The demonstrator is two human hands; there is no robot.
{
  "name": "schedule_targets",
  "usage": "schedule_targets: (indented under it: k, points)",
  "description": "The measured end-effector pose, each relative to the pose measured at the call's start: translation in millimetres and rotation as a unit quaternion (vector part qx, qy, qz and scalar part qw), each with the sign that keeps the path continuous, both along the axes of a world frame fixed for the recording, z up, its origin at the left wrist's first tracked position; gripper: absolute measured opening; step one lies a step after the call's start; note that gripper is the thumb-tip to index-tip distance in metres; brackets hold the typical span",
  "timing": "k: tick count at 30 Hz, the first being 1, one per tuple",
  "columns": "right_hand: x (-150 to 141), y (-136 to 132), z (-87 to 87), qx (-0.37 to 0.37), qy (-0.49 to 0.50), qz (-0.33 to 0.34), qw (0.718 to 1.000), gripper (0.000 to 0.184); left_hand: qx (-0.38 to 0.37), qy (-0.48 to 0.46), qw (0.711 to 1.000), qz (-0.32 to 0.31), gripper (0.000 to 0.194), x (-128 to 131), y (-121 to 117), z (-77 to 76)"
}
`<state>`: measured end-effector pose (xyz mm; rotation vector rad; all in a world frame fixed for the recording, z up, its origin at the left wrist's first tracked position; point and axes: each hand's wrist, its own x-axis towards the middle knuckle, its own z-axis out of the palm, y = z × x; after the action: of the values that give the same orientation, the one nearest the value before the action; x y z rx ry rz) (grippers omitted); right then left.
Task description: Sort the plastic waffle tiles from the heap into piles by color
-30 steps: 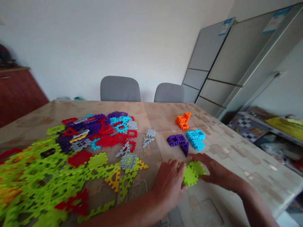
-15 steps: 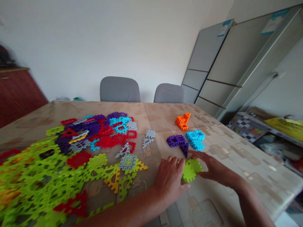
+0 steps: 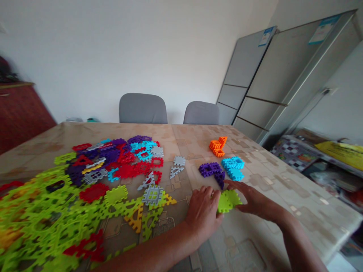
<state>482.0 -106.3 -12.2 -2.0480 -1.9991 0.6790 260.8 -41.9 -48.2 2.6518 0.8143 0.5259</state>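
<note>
Both my hands close around a lime green block assembly (image 3: 227,200) on the table (image 3: 283,196). My left hand (image 3: 202,213) grips its left side with curled fingers. My right hand (image 3: 252,200) presses its right side, fingers wrapped over the top edge. Just beyond it sit a purple built piece (image 3: 212,170), a cyan built piece (image 3: 233,168) and an orange built piece (image 3: 218,146).
A big spread of loose flat pieces covers the left of the table: lime green ones (image 3: 42,215) nearest, red, purple, cyan and grey ones (image 3: 121,160) further back. Two grey chairs (image 3: 143,108) stand behind the table. A grey cabinet (image 3: 283,75) is at right.
Both hands and the green assembly have shifted slightly up and left in the view, with the fingers drawn tighter on it. The other pieces lie as before.
</note>
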Motion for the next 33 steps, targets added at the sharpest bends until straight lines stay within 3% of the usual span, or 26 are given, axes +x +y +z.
schedule_targets:
  k: [2, 6, 10, 23, 33]
  points:
    - [2.5, 1.9, 1.0, 0.022, 0.004, -0.006, 1.000, 0.074, -0.004, -0.002, 1.000, -0.006, 0.036, -1.2, 0.8, -0.4]
    - [5.1, 11.3, 4.7, 0.079, 0.005, -0.025, 0.997, 0.044, -0.014, -0.009, 1.000, -0.017, 0.048, -4.8, 4.3, 1.3]
    - [1.3, 21.4, 7.2, 0.078, 0.004, -0.048, 0.996, 0.032, -0.026, -0.012, 0.999, -0.031, 0.054, -10.5, 8.9, 1.8]
    - [-8.3, 15.3, 6.7, 0.045, -0.016, -0.018, 0.999, 0.026, -0.030, -0.021, 0.998, -0.051, 0.051, -11.9, 5.2, -2.1]
    - [-1.8, 2.9, 4.4, 0.013, 0.003, -0.003, 1.000, 0.034, -0.033, -0.020, 0.998, -0.054, 0.044, -13.2, -0.1, -2.6]
